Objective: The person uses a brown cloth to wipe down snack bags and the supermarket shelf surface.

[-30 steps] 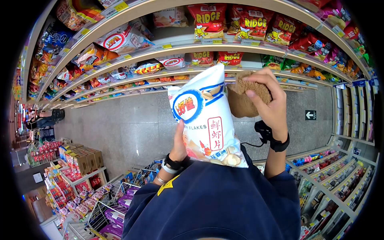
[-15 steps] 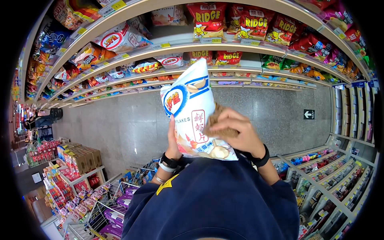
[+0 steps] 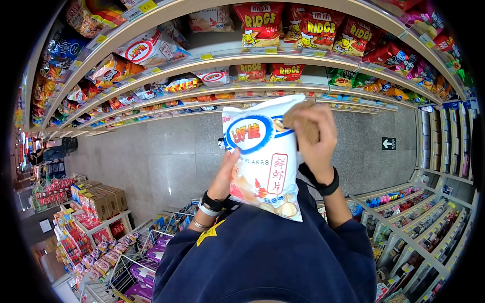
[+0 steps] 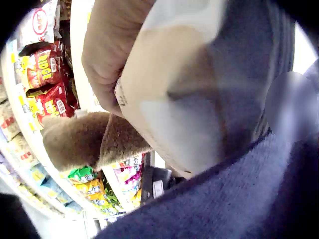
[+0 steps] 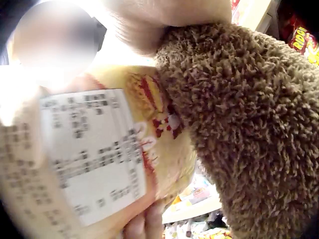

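Note:
A white snack bag (image 3: 252, 171) with a blue oval logo is held upright in front of the dark shirt. My left hand (image 3: 225, 174) grips its left edge, thumb on the front; the left wrist view shows that hand (image 4: 112, 50) around the bag (image 4: 174, 94). My right hand (image 3: 318, 139) pinches a fuzzy brown cloth (image 3: 304, 123) at the bag's upper right edge. In the right wrist view the cloth (image 5: 249, 124) lies beside the bag's printed back (image 5: 94, 149), and left-hand fingers (image 5: 144, 224) show beneath the bag.
Curved shelves (image 3: 313, 58) of snack bags, some red (image 3: 260, 25), run across the top. Grey floor (image 3: 172, 156) lies beyond the hands. Cartons (image 3: 103, 199) and a wire basket (image 3: 131, 267) stand at the lower left, and more shelving (image 3: 424, 232) at the lower right.
The cloth first moved down onto the bag's right side, then back up to its upper right edge. The bag tilted and shifted left, then came back right and slightly lower.

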{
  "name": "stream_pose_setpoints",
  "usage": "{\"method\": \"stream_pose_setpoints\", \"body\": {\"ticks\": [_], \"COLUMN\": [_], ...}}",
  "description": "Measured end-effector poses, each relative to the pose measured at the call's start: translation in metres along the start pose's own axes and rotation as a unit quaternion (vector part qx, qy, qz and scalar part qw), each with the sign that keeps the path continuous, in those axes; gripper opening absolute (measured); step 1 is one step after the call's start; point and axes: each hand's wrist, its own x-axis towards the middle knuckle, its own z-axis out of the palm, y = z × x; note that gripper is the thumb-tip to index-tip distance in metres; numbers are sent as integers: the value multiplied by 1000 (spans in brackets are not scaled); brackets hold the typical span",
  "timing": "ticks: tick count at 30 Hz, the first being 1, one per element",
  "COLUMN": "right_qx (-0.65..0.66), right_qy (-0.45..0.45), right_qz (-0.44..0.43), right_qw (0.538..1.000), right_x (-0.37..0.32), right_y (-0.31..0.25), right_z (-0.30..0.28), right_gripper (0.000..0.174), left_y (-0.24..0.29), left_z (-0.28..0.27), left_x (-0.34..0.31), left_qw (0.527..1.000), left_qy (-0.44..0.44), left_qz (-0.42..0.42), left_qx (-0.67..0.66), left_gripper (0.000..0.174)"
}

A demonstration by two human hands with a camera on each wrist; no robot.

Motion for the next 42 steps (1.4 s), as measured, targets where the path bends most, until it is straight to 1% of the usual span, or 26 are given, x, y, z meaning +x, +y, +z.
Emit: {"method": "stream_pose_setpoints", "body": {"ticks": [1, 3, 4, 7, 8, 11, 12, 15, 16, 19, 20, 23, 24, 25, 27, 28, 31, 33, 35, 36, 39, 41, 42], "right_qx": [-22, 4, 16, 106, 136, 214, 241, 263, 239, 209, 178, 79, 33, 8, -40, -71, -59, -98, -139, -156, -157, -126, -108], "right_qy": [40, -8, -32, -172, -197, -303, -308, -336, -364, -383, -373, -258, -202, -142, -20, 12, 6, -34, -71, -89, -6, 48, 71], "right_qz": [-3, -1, 1, 43, 63, 103, 99, 130, 150, 182, 193, 224, 206, 211, 217, 205, 126, 29, -22, -49, -41, -3, 17], "right_qw": [999, 1000, 999, 978, 969, 923, 915, 895, 888, 881, 890, 937, 957, 967, 975, 976, 990, 994, 988, 982, 987, 991, 991], "right_x": [5, 6, 6, -6, -12, -33, -39, -61, -61, -68, -67, -57, -53, -50, -47, -49, -56, -64, -66, -63, -42, -20, -9], "right_y": [4, 1, 0, -6, -4, -8, -12, -3, -3, 9, 10, 6, 4, 1, -7, -13, -36, -42, -40, -38, -23, -10, -5], "right_z": [2, 6, 8, 8, 7, -4, -5, -20, -32, -50, -54, -63, -63, -61, -52, -44, -14, 6, 17, 21, 24, 21, 18], "right_gripper": [19, 20, 20, 23, 25, 24, 23, 22, 21, 21, 20, 17, 15, 16, 16, 14, 20, 31, 38, 42, 38, 32, 30], "left_y": [-1, -2, -4, 4, 4, 8, 10, 11, 10, 18, 21, 20, 17, 12, 5, 3, -12, -18, -22, -19, -4, -2, -2], "left_z": [3, 7, 7, 4, 4, -8, -11, -17, -20, 1, 7, 14, 15, 16, 23, 29, 39, 49, 52, 56, 66, 63, 60], "left_x": [-1, -1, 0, 0, 1, 7, 9, 10, 12, 6, 8, 11, 13, 17, 17, 17, 24, 23, 25, 22, 17, 13, 11], "left_qw": [1000, 1000, 999, 998, 998, 996, 996, 995, 994, 986, 984, 977, 974, 966, 961, 957, 934, 924, 890, 891, 894, 905, 902], "left_qy": [0, 4, 22, 14, 26, 21, 25, 46, 43, 99, 100, 99, 101, 109, 112, 120, 132, 131, 131, 124, 106, 91, 90], "left_qz": [-3, -6, 11, 20, 62, 42, 64, 78, 86, 135, 150, 182, 192, 217, 232, 237, 286, 304, 372, 374, 379, 367, 365], "left_qx": [-9, -30, -42, -54, -21, -70, -58, -31, -50, -5, -13, 42, 64, 86, 99, 115, 169, 190, 228, 226, 213, 194, 214], "left_gripper": [47, 47, 46, 46, 47, 58, 57, 56, 53, 45, 44, 44, 45, 46, 46, 46, 49, 51, 52, 52, 56, 58, 60]}}
